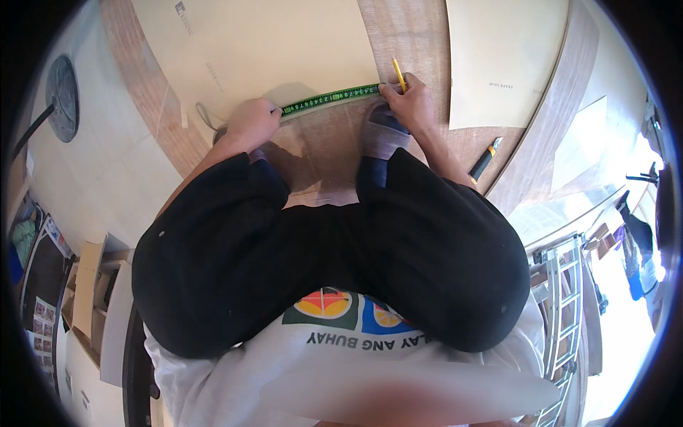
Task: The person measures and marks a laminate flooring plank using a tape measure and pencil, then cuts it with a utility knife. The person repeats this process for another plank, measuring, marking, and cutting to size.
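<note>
Green tape measure, a thin, slightly bowed strip with dark markings, stretches across the upper middle of the frame along the lower edge of a smooth cream sheet. Left hand: grip closed, thumb and curled fingers pinching the strip's left end; how much more sits inside the fist is hidden. Right hand: grip also closed, thumb and fingertips pressed on the strip's right end near the sheet's corner, with a slim yellow pencil tucked between the fingers, pointing up. Thin looped cord beside the left wrist. Underneath is a reddish-brown panel, wood-grained, matte. Second cream sheet, flat and smooth, upper right, curved-looking through the lens. Utility knife, black and yellow body with a metal tip, lies diagonally on the brown panel right of the right forearm. Feet in greyish footwear stand just below the strip. Soft black trousers fill the centre; white cloth shirt with a coloured print at bottom. Round grey disc on a dark rod, upper left. Metal ladder with straight rungs, lower right.
</note>
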`<state>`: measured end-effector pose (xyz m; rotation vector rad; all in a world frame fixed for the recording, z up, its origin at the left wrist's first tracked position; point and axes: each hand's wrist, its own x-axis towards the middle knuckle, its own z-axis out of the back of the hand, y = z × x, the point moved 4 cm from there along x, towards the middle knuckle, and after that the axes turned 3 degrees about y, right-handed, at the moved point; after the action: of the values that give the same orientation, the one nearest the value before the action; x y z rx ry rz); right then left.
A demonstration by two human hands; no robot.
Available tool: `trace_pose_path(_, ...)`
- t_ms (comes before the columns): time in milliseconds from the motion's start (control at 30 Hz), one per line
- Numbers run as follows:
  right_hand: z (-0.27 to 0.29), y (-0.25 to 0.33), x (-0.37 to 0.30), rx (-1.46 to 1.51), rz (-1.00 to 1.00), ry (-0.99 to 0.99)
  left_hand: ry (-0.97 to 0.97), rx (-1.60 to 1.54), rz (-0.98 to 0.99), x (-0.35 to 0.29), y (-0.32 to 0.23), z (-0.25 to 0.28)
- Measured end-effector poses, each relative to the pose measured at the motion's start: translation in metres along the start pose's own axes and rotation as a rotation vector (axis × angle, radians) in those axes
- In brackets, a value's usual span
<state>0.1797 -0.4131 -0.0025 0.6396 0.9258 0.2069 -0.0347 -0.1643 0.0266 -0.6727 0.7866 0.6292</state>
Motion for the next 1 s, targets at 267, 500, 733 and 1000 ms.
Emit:
trace_pose_path(267,0.001,0.005,0.004,0.052,-0.020,0.016,-0.073,0.043,-0.176,-0.007,-0.005,0.002)
trace_pose_path(500,0.002,0.008,-0.004,-0.020,0.019,-0.048,0.092,0.111,-0.170,0.016,-0.001,0.007)
trace_pose_path(733,0.001,0.003,0.003,0.127,-0.135,0.032,0.125,0.075,-0.192,0.024,0.005,0.002)
trace_pose_path(1000,-0.001,0.004,0.010,0.000,-0.069,0.050,-0.199,-0.037,-0.187,-0.004,0.002,-0.012)
